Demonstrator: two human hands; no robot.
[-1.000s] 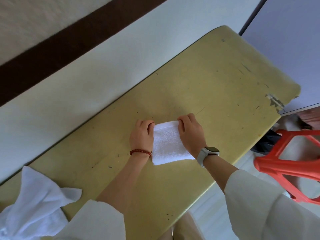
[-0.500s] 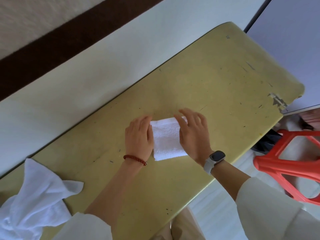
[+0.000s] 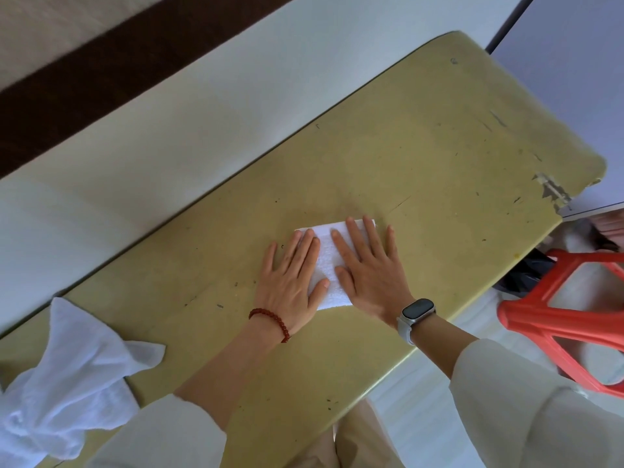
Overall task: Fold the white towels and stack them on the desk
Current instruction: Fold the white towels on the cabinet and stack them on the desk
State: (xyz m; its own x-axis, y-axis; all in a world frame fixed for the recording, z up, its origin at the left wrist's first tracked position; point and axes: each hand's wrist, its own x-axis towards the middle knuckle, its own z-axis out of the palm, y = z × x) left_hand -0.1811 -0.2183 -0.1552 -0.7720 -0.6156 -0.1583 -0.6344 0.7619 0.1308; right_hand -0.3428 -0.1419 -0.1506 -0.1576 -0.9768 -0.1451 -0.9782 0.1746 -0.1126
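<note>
A small folded white towel [image 3: 327,261] lies flat near the middle of the yellow desk [image 3: 422,157]. My left hand [image 3: 290,282], with a red bead bracelet at the wrist, rests palm down on the towel's left part with fingers spread. My right hand [image 3: 369,268], with a smartwatch at the wrist, lies flat over the towel's right part, fingers apart. Only a strip of towel shows between and around the hands. A loose heap of unfolded white towels [image 3: 64,383] sits at the desk's left end.
A white wall runs along the desk's far edge. A red plastic stool [image 3: 557,319] stands off the desk's right front edge. The desk's right corner [image 3: 553,194] is chipped. The worn desk top stretches to the right of the hands.
Both hands went from gripping the towel's side edges to lying flat, fingers spread, on top of it. The folded towel stayed in place.
</note>
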